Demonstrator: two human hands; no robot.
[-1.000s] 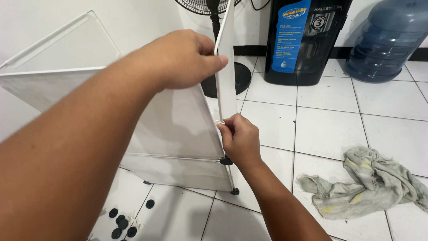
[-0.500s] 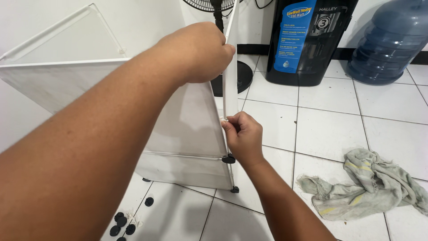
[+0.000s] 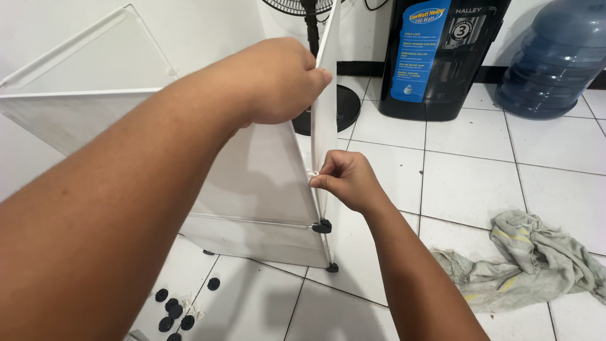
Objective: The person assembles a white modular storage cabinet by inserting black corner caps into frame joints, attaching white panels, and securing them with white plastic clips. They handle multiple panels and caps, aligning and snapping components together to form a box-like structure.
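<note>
Cabinet (image 3: pixel 252 189) of white plastic panels stands on the tiled floor (image 3: pixel 467 183), tilted, its open compartment visibly holding nothing. Black round connectors join the panel corners; one (image 3: pixel 322 226) sits at the near edge, another (image 3: pixel 332 268) at the foot.

Door panel (image 3: pixel 326 95): white, seen edge-on, long axis near vertical, top edge pointing up toward the fan base (image 3: pixel 344 107), lower end at the cabinet's front corner.

Left hand (image 3: pixel 278 79): clenched over the panel's upper edge, thumb on the near face. Right hand (image 3: pixel 347 180): lower down, fingers pinched on a small white clip (image 3: pixel 312 172) at the panel's edge. The panel runs between both hands, left above, right below.

Floor, lower left: a cluster of loose black connectors (image 3: pixel 173 309). Right: a crumpled grey rag (image 3: pixel 530 259). Back: a black water dispenser (image 3: pixel 442 57) and beside it a blue water jug (image 3: pixel 555 60); jug contents cannot be told.
</note>
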